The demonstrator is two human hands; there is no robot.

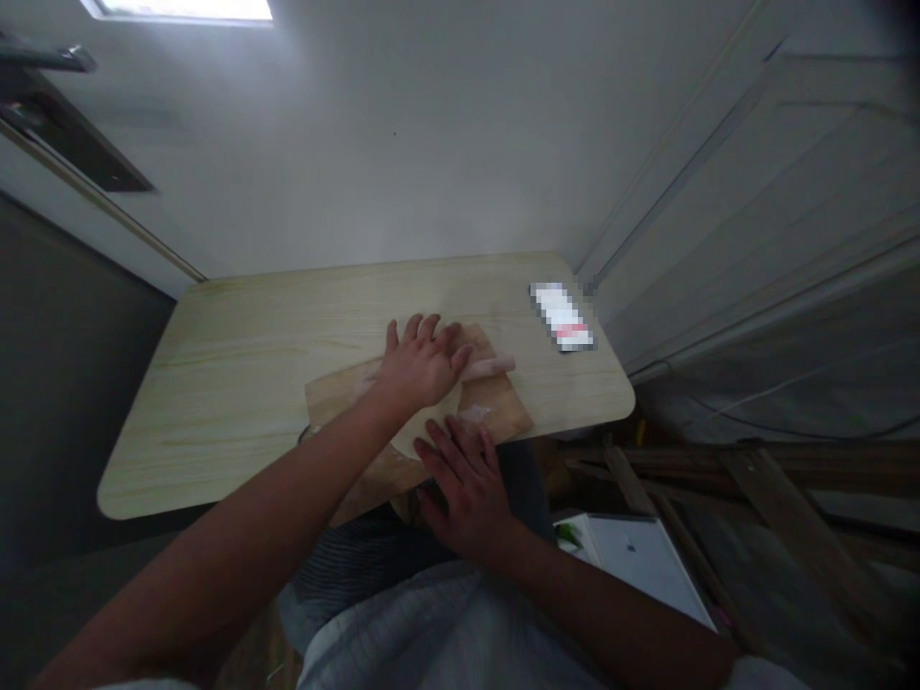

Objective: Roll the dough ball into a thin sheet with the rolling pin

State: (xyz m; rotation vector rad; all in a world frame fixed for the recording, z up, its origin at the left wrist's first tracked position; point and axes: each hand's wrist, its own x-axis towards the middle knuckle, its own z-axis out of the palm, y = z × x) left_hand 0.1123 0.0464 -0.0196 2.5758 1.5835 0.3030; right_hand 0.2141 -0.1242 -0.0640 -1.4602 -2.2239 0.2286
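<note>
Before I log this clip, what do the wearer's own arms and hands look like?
The left hand and right hand are ungloved human hands, with no ring or watch that I can make out. Both forearms are uncovered. A pale sleeve shows at the bottom edge by the right arm. No cables or markings are visible.
</note>
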